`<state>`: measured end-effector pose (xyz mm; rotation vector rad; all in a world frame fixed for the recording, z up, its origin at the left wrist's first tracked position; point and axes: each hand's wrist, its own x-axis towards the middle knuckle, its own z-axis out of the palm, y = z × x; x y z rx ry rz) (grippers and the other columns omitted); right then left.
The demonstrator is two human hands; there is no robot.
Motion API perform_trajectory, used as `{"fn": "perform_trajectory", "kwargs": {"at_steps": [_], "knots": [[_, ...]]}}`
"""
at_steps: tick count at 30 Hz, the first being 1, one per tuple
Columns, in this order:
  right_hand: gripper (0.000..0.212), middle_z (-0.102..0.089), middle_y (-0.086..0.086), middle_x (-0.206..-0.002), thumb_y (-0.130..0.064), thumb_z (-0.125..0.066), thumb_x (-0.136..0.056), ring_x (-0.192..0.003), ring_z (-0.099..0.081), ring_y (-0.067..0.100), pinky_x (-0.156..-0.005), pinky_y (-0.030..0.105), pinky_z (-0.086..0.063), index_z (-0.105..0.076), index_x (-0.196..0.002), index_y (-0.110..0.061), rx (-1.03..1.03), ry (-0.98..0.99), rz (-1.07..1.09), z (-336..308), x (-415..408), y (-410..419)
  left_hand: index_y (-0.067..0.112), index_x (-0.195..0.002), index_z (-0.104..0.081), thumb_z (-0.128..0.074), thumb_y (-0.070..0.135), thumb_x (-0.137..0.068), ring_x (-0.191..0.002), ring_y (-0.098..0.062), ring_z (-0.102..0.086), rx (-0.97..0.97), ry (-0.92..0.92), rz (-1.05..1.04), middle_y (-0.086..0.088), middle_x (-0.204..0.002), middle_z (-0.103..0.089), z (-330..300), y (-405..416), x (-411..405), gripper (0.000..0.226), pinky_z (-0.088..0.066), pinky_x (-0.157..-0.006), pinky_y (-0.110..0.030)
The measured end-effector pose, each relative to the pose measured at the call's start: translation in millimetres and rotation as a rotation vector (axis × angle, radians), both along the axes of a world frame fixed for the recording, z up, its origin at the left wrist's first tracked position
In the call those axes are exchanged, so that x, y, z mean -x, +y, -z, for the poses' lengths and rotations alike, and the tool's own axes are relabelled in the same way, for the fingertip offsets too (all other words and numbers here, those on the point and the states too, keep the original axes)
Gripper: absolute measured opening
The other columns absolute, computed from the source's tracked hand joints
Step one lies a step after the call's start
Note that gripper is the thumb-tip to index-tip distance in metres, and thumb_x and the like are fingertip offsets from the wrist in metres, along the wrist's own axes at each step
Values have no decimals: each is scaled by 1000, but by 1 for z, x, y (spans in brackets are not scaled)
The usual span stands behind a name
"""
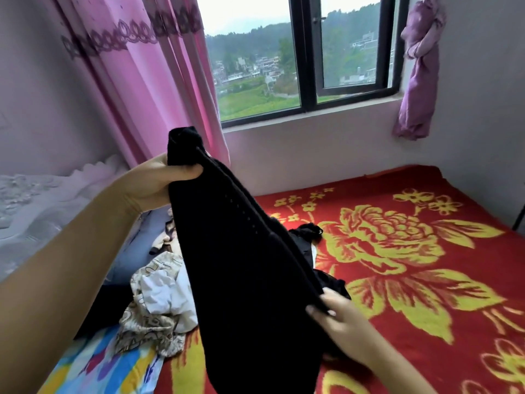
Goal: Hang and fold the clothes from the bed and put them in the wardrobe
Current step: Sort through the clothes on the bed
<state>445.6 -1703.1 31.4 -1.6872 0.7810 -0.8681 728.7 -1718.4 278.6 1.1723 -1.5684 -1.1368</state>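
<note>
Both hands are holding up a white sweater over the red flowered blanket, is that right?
Not quite. In the head view the sweater is black, not white. Both the left hand and right hand do hold it up over the red flowered blanket.

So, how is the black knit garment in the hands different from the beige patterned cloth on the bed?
The black knit garment is plain and dark; the beige patterned cloth is light with a printed pattern. The black garment is held up and stretched between the left hand and the right hand; the beige cloth lies crumpled on the bed, untouched. Neither is folded yet.
</note>
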Motion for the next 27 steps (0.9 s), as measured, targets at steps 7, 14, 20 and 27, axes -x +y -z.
{"fn": "perform_trajectory", "kwargs": {"at_steps": [7,14,20,27], "knots": [[20,-69,2,-88,-14,-51,-97,-80,-65,16,-71,28,-48,-70,-92,-19,-39,-44,405,-32,75,-25,18,-71,-75,-74,10,-70,-73,-8,-70,-20,-74,-130,2,-78,-74,34,-28,6,8,-54,-67,-19],[26,-64,-10,-81,-28,-58,-92,-63,-61,10,-55,23,-46,-50,-114,-40,37,275,401,-30,149,-6,5,-83,-62,-63,-5,-84,-54,-3,-64,37,-105,-82,6,-65,-68,49,-59,53,10,-49,-52,-10],[7,-70,-11,-82,-36,-64,-88,-78,-66,6,-73,32,-49,-69,-92,-33,-214,708,336,-1,237,-2,11,-83,-65,-64,-4,-83,-69,-5,-67,24,45,-43,6,-73,-70,68,-92,120,16,-53,-67,-16],[37,-39,-11,-44,-16,-55,-88,-51,-38,10,-51,30,-26,-41,-54,-17,-425,875,643,80,331,-23,15,-86,-67,-70,4,-83,-70,-7,-69,19,130,-148,6,-74,-72,82,-141,231,11,-53,-64,-18]]}}
